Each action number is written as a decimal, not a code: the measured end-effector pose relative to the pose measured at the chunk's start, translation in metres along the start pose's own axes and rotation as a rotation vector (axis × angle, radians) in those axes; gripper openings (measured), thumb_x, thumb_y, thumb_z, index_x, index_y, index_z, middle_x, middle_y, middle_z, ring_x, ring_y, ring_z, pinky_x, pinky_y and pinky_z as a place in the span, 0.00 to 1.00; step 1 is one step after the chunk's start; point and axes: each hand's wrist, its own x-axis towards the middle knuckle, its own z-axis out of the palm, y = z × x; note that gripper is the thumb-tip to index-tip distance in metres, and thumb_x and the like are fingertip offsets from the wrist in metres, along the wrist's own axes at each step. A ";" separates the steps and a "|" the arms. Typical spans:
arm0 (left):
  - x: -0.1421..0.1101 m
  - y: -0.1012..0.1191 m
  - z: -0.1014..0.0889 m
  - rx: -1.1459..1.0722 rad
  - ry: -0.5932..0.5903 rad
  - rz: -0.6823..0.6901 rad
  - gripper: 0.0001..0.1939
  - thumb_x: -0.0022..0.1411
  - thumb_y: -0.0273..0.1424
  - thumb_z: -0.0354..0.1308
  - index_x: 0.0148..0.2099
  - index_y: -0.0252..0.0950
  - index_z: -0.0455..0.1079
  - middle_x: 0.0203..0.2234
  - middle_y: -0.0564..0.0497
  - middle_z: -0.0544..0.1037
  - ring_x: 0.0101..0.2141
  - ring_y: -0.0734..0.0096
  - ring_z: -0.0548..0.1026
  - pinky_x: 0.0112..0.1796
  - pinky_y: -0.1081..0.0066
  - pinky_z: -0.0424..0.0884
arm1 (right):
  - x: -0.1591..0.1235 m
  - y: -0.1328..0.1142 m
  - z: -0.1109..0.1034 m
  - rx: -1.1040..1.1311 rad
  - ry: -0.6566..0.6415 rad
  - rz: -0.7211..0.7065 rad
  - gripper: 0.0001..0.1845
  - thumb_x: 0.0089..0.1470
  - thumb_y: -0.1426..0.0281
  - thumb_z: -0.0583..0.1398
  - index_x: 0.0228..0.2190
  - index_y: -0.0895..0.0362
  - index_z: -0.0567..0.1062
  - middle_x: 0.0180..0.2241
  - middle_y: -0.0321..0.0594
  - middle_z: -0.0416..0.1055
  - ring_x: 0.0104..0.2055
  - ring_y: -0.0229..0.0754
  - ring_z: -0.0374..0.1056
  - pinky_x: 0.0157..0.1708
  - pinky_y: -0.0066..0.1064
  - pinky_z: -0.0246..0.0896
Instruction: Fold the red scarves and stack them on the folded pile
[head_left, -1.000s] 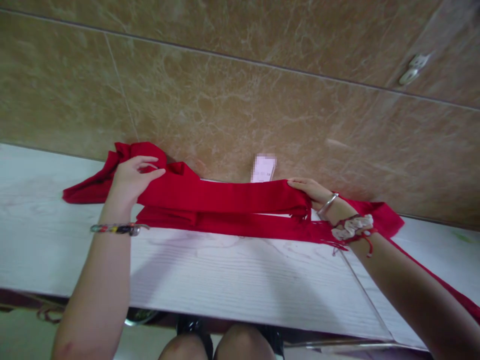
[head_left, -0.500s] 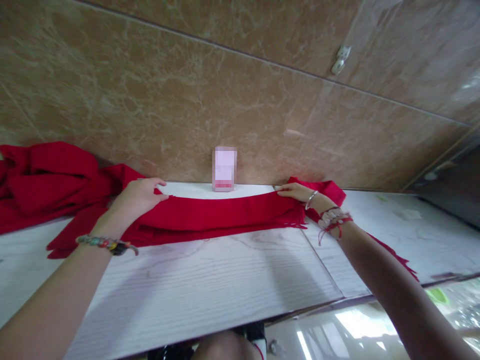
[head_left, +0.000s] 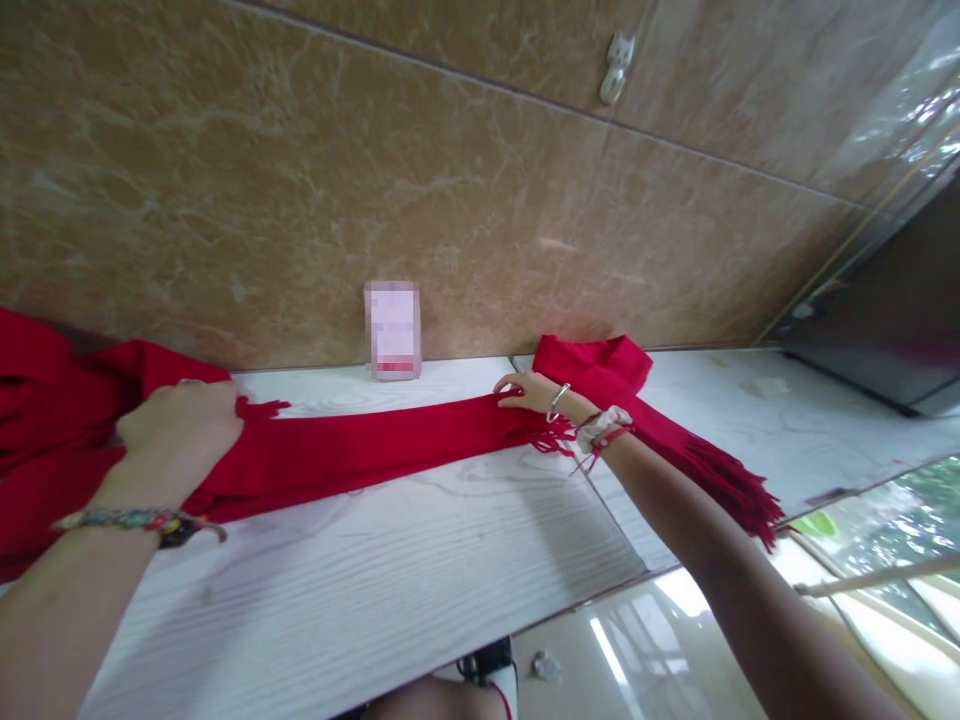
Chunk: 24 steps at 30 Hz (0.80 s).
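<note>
One red scarf point(head_left: 360, 450) is lying along the white bench point(head_left: 375, 580); the right hand point(head_left: 529, 391) is pinching its fringed end, the left hand point(head_left: 180, 440) is resting over it, fingers hidden, grip uncertain. Tassels point(head_left: 553, 436) could be snagging if that bangle point(head_left: 557, 403) is dragging. Behind, a marbled wall point(head_left: 450, 180) is rising.

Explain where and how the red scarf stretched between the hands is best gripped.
Probably by the far edge of the red scarf, beside its right-end fringe, from the right, as the right hand does. The scarf lies as a long, narrow strip, so an end grip should keep it flat; the fringe splays in loose strands and would likely hold less firmly.
</note>
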 end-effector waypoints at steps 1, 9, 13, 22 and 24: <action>-0.002 0.003 0.001 0.074 0.022 0.005 0.11 0.49 0.27 0.49 0.31 0.36 0.73 0.34 0.37 0.74 0.39 0.42 0.70 0.31 0.51 0.67 | 0.000 0.000 0.000 0.004 0.004 -0.004 0.14 0.48 0.71 0.60 0.40 0.59 0.73 0.34 0.42 0.74 0.35 0.40 0.70 0.36 0.29 0.61; -0.031 0.092 0.044 0.029 0.019 0.728 0.20 0.59 0.37 0.48 0.50 0.33 0.67 0.50 0.41 0.67 0.50 0.57 0.64 0.48 0.62 0.62 | -0.020 -0.003 0.004 0.024 0.172 -0.278 0.20 0.48 0.67 0.61 0.44 0.59 0.69 0.42 0.48 0.70 0.45 0.45 0.65 0.45 0.38 0.59; -0.046 0.141 0.063 -0.157 0.013 0.970 0.19 0.62 0.38 0.46 0.51 0.35 0.67 0.49 0.45 0.69 0.50 0.64 0.65 0.50 0.66 0.61 | -0.043 -0.004 0.002 -0.012 0.103 -0.328 0.23 0.46 0.66 0.62 0.44 0.60 0.69 0.42 0.49 0.70 0.45 0.47 0.65 0.46 0.41 0.59; -0.057 0.169 0.090 -0.131 0.015 1.048 0.23 0.64 0.41 0.43 0.59 0.41 0.57 0.58 0.45 0.59 0.58 0.60 0.54 0.53 0.57 0.53 | -0.054 -0.004 0.018 -0.130 0.070 -0.164 0.20 0.43 0.85 0.52 0.36 0.59 0.74 0.37 0.46 0.72 0.41 0.43 0.65 0.41 0.34 0.59; -0.058 0.167 0.093 -0.122 0.024 1.048 0.22 0.64 0.41 0.42 0.59 0.42 0.56 0.58 0.46 0.59 0.58 0.60 0.54 0.54 0.56 0.52 | -0.053 0.000 0.016 -0.164 0.074 -0.144 0.16 0.45 0.84 0.52 0.31 0.58 0.74 0.33 0.44 0.72 0.38 0.42 0.65 0.39 0.33 0.59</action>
